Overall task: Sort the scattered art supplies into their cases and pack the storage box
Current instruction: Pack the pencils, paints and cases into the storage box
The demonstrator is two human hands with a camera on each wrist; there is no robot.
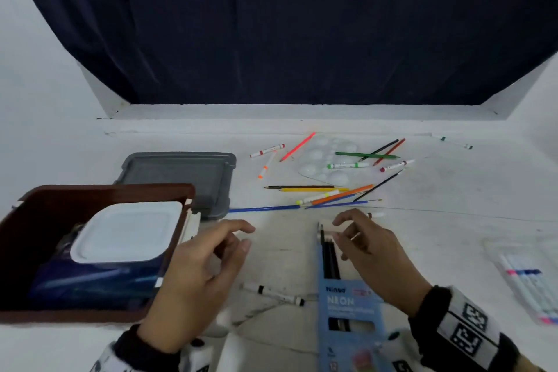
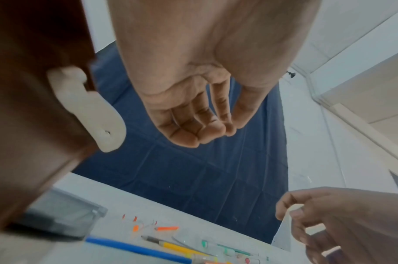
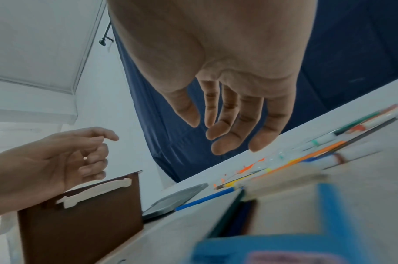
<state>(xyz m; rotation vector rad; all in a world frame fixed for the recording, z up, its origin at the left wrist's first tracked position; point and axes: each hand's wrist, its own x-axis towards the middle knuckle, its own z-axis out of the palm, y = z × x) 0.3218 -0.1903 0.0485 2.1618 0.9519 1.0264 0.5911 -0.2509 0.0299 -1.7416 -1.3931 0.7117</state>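
Note:
A blue "NEON" pencil box lies near the table's front edge, its far end open and black pencils sticking out. My right hand hovers over that open end with relaxed, empty fingers; the right wrist view shows this hand holding nothing. My left hand floats between the pencil box and the brown storage box, loosely curled and empty. A white-lidded container sits inside the storage box on blue items. Loose markers, pencils and brushes are scattered beyond both hands.
A grey lid lies behind the storage box. A clear paint palette sits among the far supplies. One black-banded marker lies by my left wrist. A clear pouch of markers is at the right. A dark curtain hangs behind.

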